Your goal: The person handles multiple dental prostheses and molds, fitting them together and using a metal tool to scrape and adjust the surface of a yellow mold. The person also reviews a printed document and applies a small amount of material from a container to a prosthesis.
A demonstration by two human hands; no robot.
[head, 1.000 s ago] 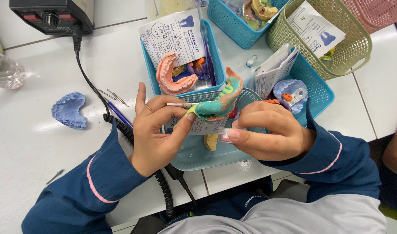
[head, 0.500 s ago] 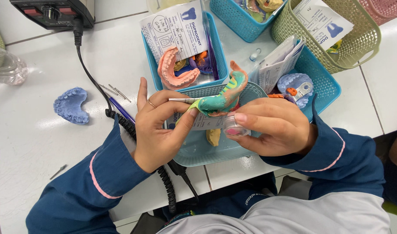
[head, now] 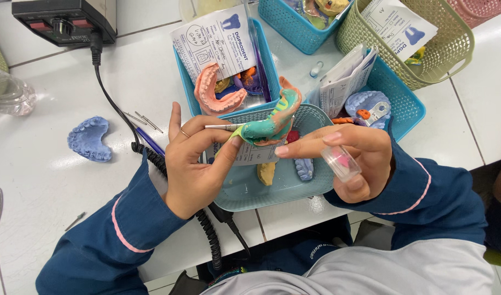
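Seen from the head camera, the right hand (head: 355,155) has turned outward since half a second ago, bringing into view a small clear vial (head: 340,163) with something pink inside, where before its fingers curled close over the work. Its grip is now split: the lower fingers wrap the vial, while the forefinger and thumb reach left to steady the green dental impression (head: 268,124). The change suggests the hand is now carrying a second item as well as supporting the piece.

The left hand (head: 197,164), a ring on one finger, keeps much the same pose as a second ago, its grip pinching a thin metal tool (head: 220,127) whose tip meets the left end of the impression, thumb pressed beneath it.

The impression is a curved, horseshoe-shaped piece, teal-green with yellow and orange patches at its raised far end. It is held in the air between both hands, just above a pale blue basket (head: 272,191) on the white worktop (head: 53,180). A pink jaw cast (head: 217,94) lies in the basket behind, and a blue cast (head: 90,138) sits well apart to the left, beside a coiled black cable (head: 209,240).
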